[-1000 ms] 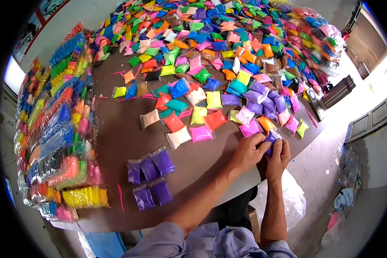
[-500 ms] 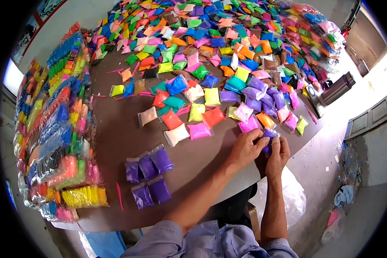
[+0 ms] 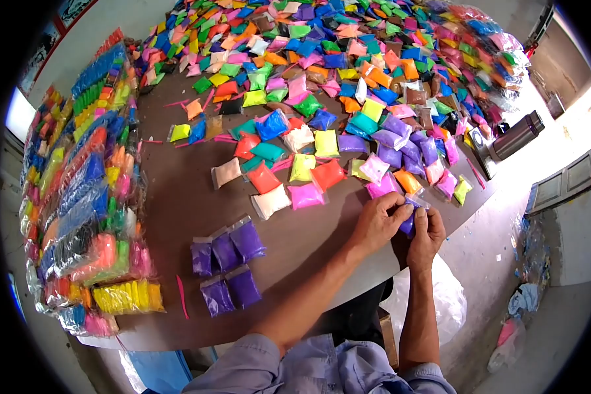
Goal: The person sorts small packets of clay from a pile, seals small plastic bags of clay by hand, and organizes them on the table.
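Fingers (image 3: 421, 222) pinching purple packet (image 3: 408, 227), five purple packets (image 3: 226, 254) lying left

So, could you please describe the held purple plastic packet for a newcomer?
By the near right edge of the big brown table, find the left hand and right hand. Both grip the small purple plastic packet, the only packet held.
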{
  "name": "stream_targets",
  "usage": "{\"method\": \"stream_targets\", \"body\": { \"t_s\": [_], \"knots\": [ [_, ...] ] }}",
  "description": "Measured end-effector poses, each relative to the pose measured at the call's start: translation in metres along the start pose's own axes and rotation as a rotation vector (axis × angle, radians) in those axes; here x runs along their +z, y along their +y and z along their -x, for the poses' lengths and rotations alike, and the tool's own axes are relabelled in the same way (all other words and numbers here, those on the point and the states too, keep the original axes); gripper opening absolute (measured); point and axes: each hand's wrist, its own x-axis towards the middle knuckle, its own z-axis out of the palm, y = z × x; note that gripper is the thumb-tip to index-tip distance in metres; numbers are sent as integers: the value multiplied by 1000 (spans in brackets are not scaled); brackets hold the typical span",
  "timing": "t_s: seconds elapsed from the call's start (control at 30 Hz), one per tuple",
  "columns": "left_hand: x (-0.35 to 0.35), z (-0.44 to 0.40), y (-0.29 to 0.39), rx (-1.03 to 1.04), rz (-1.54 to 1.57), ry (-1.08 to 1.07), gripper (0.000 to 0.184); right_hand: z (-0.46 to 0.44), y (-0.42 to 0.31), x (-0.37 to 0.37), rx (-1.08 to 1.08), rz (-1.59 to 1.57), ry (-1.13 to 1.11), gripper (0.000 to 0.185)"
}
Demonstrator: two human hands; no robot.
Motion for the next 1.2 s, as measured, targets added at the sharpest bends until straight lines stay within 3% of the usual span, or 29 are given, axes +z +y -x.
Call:
{"method": "stream_targets", "body": {
  "t_s": [0.4,0.7,1.2],
  "knots": [
    [2,-1,8,56,18,67,24,0,2,-2,-35,-51,-14,17],
    [-3,1,7,20,-70,23,24,1,-9,4,31,47,-16,14],
    [2,2,7,22,-9,76,22,0,-6,2,-33,173,-46,13]
  ]
}}
